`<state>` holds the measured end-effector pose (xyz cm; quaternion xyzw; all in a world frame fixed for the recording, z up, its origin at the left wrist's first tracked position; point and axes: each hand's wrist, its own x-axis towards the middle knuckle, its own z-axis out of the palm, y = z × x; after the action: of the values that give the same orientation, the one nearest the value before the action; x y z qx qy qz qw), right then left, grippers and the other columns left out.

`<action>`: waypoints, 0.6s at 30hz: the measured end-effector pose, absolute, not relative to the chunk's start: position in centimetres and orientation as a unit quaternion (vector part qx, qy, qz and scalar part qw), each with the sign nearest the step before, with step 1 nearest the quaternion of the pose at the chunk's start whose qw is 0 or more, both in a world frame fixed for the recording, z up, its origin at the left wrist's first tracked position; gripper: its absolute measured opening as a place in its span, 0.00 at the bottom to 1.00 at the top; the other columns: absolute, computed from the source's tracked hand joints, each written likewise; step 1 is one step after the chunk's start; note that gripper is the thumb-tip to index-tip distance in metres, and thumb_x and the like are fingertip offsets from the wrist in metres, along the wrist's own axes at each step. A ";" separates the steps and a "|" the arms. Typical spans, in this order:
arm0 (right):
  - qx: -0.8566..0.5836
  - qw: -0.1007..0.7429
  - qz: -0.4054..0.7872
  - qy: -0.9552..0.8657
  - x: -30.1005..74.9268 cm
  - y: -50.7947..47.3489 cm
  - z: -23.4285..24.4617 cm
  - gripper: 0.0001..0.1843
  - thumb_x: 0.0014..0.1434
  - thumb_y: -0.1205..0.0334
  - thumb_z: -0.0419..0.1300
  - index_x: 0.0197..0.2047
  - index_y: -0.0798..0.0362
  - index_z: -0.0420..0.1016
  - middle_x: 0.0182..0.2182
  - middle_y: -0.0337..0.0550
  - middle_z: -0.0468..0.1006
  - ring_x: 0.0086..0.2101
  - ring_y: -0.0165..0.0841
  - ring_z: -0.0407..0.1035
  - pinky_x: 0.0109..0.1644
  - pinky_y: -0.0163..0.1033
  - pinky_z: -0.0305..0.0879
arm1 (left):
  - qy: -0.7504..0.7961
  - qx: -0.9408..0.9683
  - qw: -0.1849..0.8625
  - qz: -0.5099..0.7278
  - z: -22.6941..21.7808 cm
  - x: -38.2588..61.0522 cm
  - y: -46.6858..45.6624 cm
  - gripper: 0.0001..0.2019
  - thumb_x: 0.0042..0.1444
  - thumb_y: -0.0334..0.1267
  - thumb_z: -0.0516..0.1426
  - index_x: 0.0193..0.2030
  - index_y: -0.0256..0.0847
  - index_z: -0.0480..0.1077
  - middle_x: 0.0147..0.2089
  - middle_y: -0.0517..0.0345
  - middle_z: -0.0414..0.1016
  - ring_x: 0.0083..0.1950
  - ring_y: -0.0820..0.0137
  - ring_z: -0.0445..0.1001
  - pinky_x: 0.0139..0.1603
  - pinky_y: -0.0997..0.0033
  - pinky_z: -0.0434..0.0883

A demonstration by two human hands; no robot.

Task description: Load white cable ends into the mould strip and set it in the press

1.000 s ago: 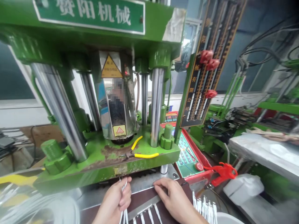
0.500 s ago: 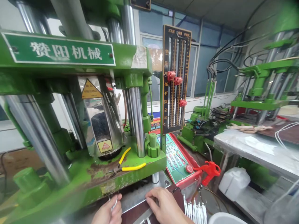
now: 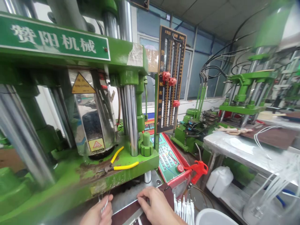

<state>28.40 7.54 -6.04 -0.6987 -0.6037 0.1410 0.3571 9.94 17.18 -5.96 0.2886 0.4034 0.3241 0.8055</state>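
Note:
At the bottom of the view, my left hand [image 3: 99,211] is closed in a pinch around a thin white cable [image 3: 105,204]. Fine wire-like tips stick up past its fingers, in front of the green press [image 3: 126,170]. My right hand [image 3: 158,204] is to the right, thumb and fingers curled together by the edge of a brown board [image 3: 124,213]; what is between them, if anything, is hidden. A metal strip [image 3: 133,217] lies on the board between the hands. Behind it is a grey metal plate [image 3: 127,198] under the press.
Yellow-handled pliers [image 3: 117,167] lie on the press's ledge. Right of it stand a control panel [image 3: 167,159] and a red air blow gun [image 3: 198,172]. A bundle of white cables [image 3: 184,211] hangs beside my right hand, near a white bucket [image 3: 213,217]. A work table [image 3: 220,145] stands further right.
The view has swung to the right, so the press and panel appear further left. Both hands keep about the same pose and place relative to the press.

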 end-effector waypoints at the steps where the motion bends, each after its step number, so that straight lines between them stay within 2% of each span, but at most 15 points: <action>1: -0.697 0.357 0.142 -0.606 28.5 7.5 -6.4 0.09 0.58 0.62 0.53 0.33 0.47 0.76 0.31 0.35 0.77 0.34 0.31 0.69 0.40 0.33 0.59 | 0.401 0.295 0.801 0.333 -6.3 10.0 17.1 0.14 0.60 0.39 0.49 0.27 0.35 0.66 0.14 0.71 0.47 0.11 0.84 0.42 0.12 0.81 0.42; 11: -0.651 0.349 0.120 -0.664 28.3 8.0 -9.5 0.15 0.64 0.58 0.46 0.41 0.51 0.72 0.39 0.44 0.75 0.42 0.35 0.68 0.48 0.37 0.60 | 0.391 0.277 0.791 0.381 -10.6 11.0 17.0 0.12 0.62 0.37 0.45 0.30 0.35 0.63 0.13 0.70 0.52 0.11 0.83 0.43 0.13 0.79 0.38; 15: -0.644 0.310 0.054 -0.697 27.3 12.3 -10.2 0.17 0.65 0.58 0.44 0.48 0.52 0.70 0.44 0.47 0.74 0.47 0.38 0.66 0.51 0.41 0.59 | 0.386 0.277 0.792 0.382 -12.3 10.7 17.3 0.11 0.62 0.38 0.45 0.32 0.35 0.63 0.13 0.68 0.56 0.11 0.82 0.46 0.13 0.79 0.40; 18: -0.664 0.290 0.022 -0.689 26.8 17.6 -10.9 0.19 0.65 0.57 0.44 0.47 0.57 0.71 0.44 0.53 0.74 0.46 0.43 0.67 0.50 0.45 0.60 | 0.383 0.280 0.794 0.380 -12.9 10.6 17.5 0.12 0.61 0.40 0.45 0.35 0.34 0.63 0.13 0.66 0.59 0.11 0.80 0.50 0.13 0.78 0.42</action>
<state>26.81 17.62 -10.93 -0.6636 -0.6893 0.0220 0.2900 10.57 17.46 -12.92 0.2798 0.3831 0.3796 0.7942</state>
